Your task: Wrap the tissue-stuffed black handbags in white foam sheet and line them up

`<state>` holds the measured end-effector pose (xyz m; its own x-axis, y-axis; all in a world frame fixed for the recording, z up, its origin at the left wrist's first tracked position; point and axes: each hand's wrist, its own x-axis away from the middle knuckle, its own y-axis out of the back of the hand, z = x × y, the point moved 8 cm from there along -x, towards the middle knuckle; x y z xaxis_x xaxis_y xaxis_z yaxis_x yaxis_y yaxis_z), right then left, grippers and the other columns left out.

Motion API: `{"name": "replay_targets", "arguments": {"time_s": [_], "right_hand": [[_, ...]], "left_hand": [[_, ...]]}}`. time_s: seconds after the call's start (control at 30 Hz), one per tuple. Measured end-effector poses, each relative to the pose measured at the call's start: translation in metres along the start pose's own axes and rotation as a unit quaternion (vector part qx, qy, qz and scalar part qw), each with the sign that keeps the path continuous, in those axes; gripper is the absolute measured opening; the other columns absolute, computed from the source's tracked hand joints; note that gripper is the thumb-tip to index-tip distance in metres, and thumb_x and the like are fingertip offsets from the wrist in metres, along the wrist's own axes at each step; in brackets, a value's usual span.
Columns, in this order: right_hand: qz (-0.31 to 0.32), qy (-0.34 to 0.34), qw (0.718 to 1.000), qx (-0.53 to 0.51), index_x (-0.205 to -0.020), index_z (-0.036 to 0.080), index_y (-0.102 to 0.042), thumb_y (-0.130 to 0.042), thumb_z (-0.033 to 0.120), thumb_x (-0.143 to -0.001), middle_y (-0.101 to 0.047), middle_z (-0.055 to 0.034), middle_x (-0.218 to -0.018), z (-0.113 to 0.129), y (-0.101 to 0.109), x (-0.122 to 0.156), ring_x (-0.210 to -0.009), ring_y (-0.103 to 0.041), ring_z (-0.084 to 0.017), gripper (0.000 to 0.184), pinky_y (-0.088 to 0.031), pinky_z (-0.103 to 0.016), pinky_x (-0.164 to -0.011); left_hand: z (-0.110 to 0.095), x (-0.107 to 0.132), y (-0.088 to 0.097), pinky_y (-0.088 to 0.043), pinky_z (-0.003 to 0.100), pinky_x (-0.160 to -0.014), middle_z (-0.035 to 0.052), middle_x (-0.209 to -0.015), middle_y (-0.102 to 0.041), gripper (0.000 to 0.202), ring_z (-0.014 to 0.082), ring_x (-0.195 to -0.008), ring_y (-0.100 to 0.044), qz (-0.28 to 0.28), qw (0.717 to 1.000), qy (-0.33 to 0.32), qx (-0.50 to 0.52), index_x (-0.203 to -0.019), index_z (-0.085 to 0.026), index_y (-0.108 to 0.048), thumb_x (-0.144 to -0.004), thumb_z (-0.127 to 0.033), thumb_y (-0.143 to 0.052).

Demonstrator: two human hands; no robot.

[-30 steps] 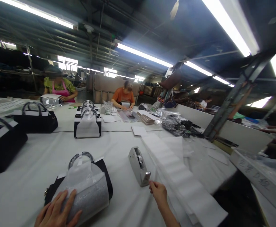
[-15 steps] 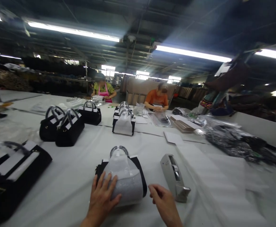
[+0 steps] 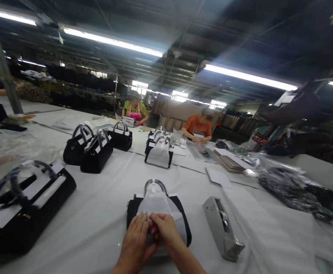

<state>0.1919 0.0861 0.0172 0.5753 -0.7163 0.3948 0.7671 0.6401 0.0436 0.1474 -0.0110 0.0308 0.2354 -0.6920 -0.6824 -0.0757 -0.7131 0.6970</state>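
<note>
A black handbag [image 3: 180,205] stands upright in front of me, with a white wrapping sheet [image 3: 157,198] over its front and up around the handles [image 3: 156,184]. My left hand [image 3: 135,238] lies on the lower front of the sheet, fingers stretched out and close together. Beside it my right hand [image 3: 165,230] presses at the same spot, thumb and fingertips pinched. Whatever those fingertips hold is too small to make out. To the right of the bag is a grey tape dispenser [image 3: 222,228], apart from both hands.
Several black handbags [image 3: 98,154] stand at left, a large one [image 3: 32,201] nearest. Wrapped bags [image 3: 158,154] line up ahead. White sheets [image 3: 286,224], boards [image 3: 229,160] and clear plastic [image 3: 286,182] lie at right. Two co-workers [image 3: 196,125] sit across the table; another person's arm [image 3: 0,161] reaches in at left.
My right hand has moved left, from between the bag and the dispenser onto the wrapped front beside my left hand. The view has shifted left, and an arm has appeared at the left edge.
</note>
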Motion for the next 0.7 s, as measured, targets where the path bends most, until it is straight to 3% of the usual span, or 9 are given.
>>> {"name": "replay_targets", "arguments": {"time_s": [0.17,0.27,0.47,0.6,0.7], "right_hand": [[-0.026,-0.056,0.998,0.007,-0.063,0.013,-0.056,-0.059,0.030,-0.076,-0.058,0.0004,-0.053,-0.005,0.000,-0.001,-0.037,-0.046,-0.005,0.022,-0.026,-0.014,-0.032],[-0.037,-0.079,0.996,0.011,-0.063,0.013,-0.055,-0.060,0.026,-0.074,-0.057,0.0011,-0.051,-0.003,-0.002,0.000,-0.035,-0.045,-0.005,0.017,-0.026,-0.014,-0.031],[-0.061,-0.093,0.994,0.021,-0.065,0.014,-0.054,-0.057,0.023,-0.074,-0.052,0.0029,-0.048,-0.003,-0.003,0.003,-0.035,-0.043,-0.005,0.013,-0.027,-0.014,-0.031],[-0.068,-0.096,0.993,0.028,-0.064,0.014,-0.053,-0.059,0.027,-0.076,-0.054,0.0017,-0.049,-0.010,-0.002,-0.003,-0.037,-0.045,-0.006,0.018,-0.030,-0.014,-0.034],[-0.064,-0.096,0.993,0.038,-0.061,0.014,-0.053,-0.060,0.035,-0.078,-0.054,0.0014,-0.049,-0.017,-0.001,-0.009,-0.038,-0.045,-0.006,0.028,-0.033,-0.015,-0.036]], "left_hand": [[0.000,-0.001,0.005,-0.041,0.044,-0.098,0.0121,-0.120,-0.058,0.046,0.0271,-0.116,-0.051,-0.028,0.999,0.009,0.040,-0.112,-0.016,-0.051,-0.067,-0.024,-0.060],[0.004,-0.002,0.007,-0.039,0.044,-0.097,0.0113,-0.120,-0.057,0.049,0.0278,-0.114,-0.050,-0.018,0.997,0.037,0.066,-0.113,-0.017,-0.049,-0.066,-0.023,-0.060],[0.021,-0.018,-0.003,-0.041,0.038,-0.083,0.0101,-0.112,-0.054,0.088,0.0257,-0.094,-0.051,0.135,0.984,0.099,0.056,-0.136,-0.016,-0.033,-0.057,-0.031,-0.067],[0.024,-0.032,-0.003,-0.039,0.036,-0.077,0.0063,-0.103,-0.054,0.073,0.0257,-0.093,-0.048,0.211,0.972,0.097,0.039,-0.120,-0.022,-0.051,-0.053,-0.041,-0.073],[0.024,-0.036,0.000,-0.038,0.037,-0.076,0.0063,-0.102,-0.054,0.066,0.0269,-0.092,-0.047,0.236,0.967,0.096,0.017,-0.110,-0.023,-0.056,-0.051,-0.047,-0.074]]}}
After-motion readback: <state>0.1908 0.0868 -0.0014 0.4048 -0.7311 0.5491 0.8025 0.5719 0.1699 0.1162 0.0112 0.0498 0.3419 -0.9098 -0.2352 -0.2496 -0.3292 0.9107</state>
